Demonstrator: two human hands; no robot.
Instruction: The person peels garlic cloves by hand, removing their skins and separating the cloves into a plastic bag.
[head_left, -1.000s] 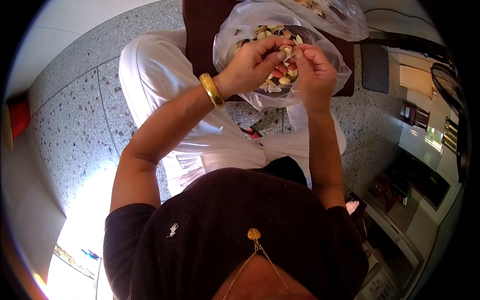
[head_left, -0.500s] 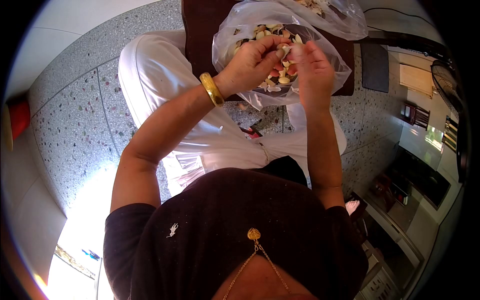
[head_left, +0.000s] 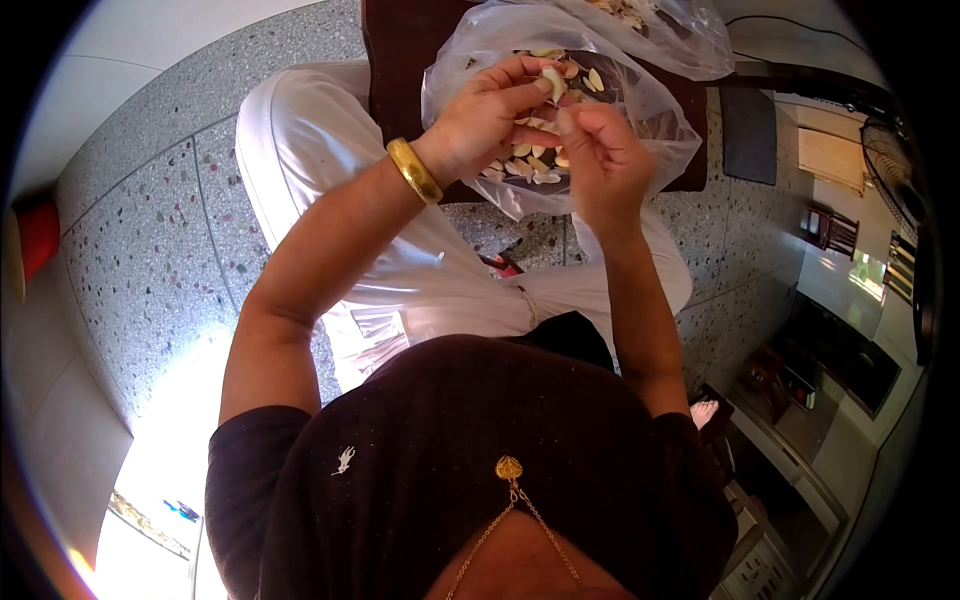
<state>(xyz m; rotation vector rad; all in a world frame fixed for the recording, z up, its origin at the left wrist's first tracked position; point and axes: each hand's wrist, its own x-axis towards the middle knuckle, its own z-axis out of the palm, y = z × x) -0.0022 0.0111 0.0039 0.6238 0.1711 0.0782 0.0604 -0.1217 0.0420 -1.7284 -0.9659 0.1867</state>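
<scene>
A pale garlic clove (head_left: 556, 84) is pinched between the thumb and fingers of my left hand (head_left: 485, 118), which has a gold bangle at its wrist. My right hand (head_left: 608, 165) is closed in a pinch just below the clove, its thumb and forefinger at a thin whitish tip of skin. Both hands are over an open clear plastic bag (head_left: 660, 130), its rim spread wide. Inside it lie several loose garlic cloves (head_left: 595, 79) and bits of peel, partly hidden by my hands.
The bag rests on a dark brown low table (head_left: 400, 60). Behind it, a second plastic bag (head_left: 690, 40) holds pale scraps. My legs in white trousers (head_left: 300, 150) are folded on either side. A fan (head_left: 890, 165) stands at the far right.
My hands have drawn slightly apart; the right one moved down and toward me. The clove is now more exposed in my left fingers, and more of the bag's contents shows on the right.
</scene>
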